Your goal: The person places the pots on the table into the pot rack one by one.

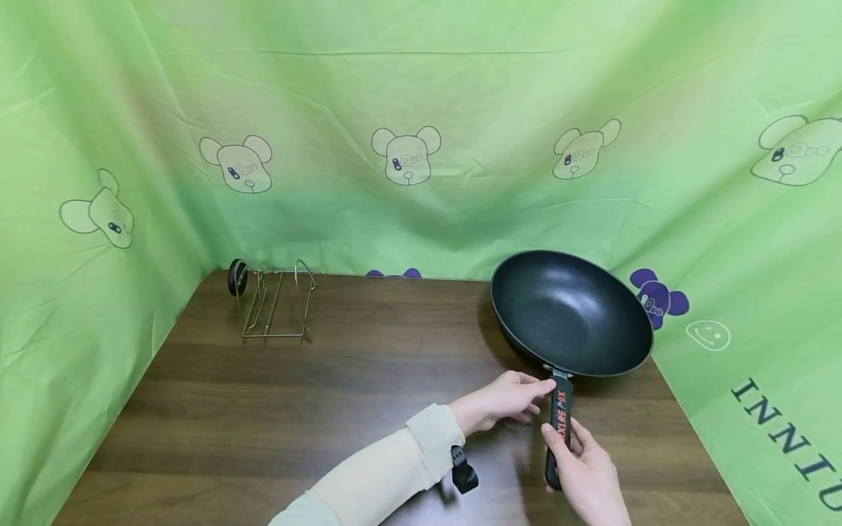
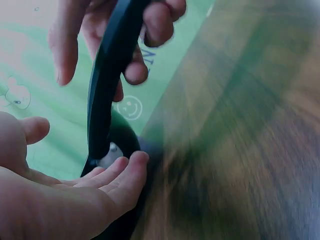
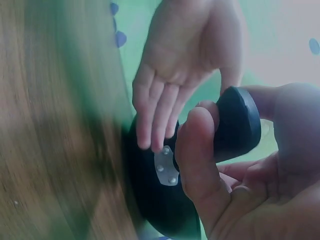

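A black wok (image 1: pixel 566 314) is at the right back of the table, its handle (image 1: pixel 561 420) with orange lettering pointing toward me. My right hand (image 1: pixel 588 475) holds the lower part of the handle, thumb on one side and fingers on the other. In the right wrist view, curled fingers (image 3: pixel 197 145) lie against the black handle end. My left hand (image 1: pixel 509 402) is at the upper handle, thumb tip right at its edge. Its fingers extend under the handle near the riveted metal bracket (image 3: pixel 165 167), as the right wrist view shows, nearly straight and not wrapped round it.
A wire rack (image 1: pixel 272 336) stands at the left back of the wooden table (image 1: pixel 368 329), with a round black piece (image 1: pixel 237 277) at its left side. Green cloth (image 1: pixel 408 88) with bear prints hangs behind and along both sides, close to the wok's rim.
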A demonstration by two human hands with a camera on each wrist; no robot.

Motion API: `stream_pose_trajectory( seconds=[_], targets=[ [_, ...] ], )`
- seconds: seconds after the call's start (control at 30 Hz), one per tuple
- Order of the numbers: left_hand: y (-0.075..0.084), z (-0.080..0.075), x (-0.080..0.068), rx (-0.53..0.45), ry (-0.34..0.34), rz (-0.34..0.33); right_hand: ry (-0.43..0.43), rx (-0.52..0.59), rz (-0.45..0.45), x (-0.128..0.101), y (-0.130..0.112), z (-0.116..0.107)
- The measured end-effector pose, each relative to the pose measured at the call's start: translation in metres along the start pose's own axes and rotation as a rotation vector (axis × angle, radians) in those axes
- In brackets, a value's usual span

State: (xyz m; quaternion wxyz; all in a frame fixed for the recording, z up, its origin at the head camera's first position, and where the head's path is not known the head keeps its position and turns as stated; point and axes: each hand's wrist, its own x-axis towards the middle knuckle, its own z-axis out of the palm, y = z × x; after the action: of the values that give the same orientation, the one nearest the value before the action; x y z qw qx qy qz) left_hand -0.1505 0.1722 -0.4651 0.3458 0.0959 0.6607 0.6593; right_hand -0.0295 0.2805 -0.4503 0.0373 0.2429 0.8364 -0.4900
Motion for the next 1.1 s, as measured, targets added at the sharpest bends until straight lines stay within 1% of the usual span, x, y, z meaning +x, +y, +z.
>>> stream_pose_trajectory(
  seconds=[0.17, 0.27, 0.4, 0.57, 0.73, 0.83, 1.1],
  targets=[
    [0.004, 0.006, 0.002, -0.033, -0.035, -0.013, 0.006, -0.005, -0.026, -0.002, 0.0, 0.004],
    [0.006, 0.01, 0.003, -0.062, -0.042, -0.028, 0.012, 0.003, -0.034, -0.003, 0.001, 0.006],
    [0.005, 0.016, 0.007, -0.11, -0.031, -0.053, 0.012, 0.013, -0.032, -0.003, 0.001, 0.008],
    [0.004, 0.022, 0.014, -0.177, -0.017, -0.065, -0.005, 0.038, -0.019, -0.005, -0.001, 0.011],
    [0.003, 0.025, 0.019, -0.238, 0.005, -0.08, 0.0, 0.056, -0.028, -0.007, -0.002, 0.015],
    [0.004, 0.026, 0.021, -0.28, 0.017, -0.101, -0.007, 0.06, -0.037, -0.006, -0.002, 0.017],
    [0.006, 0.026, 0.027, -0.423, -0.015, -0.153, -0.014, 0.058, -0.022, -0.004, -0.002, 0.02]
  ],
)
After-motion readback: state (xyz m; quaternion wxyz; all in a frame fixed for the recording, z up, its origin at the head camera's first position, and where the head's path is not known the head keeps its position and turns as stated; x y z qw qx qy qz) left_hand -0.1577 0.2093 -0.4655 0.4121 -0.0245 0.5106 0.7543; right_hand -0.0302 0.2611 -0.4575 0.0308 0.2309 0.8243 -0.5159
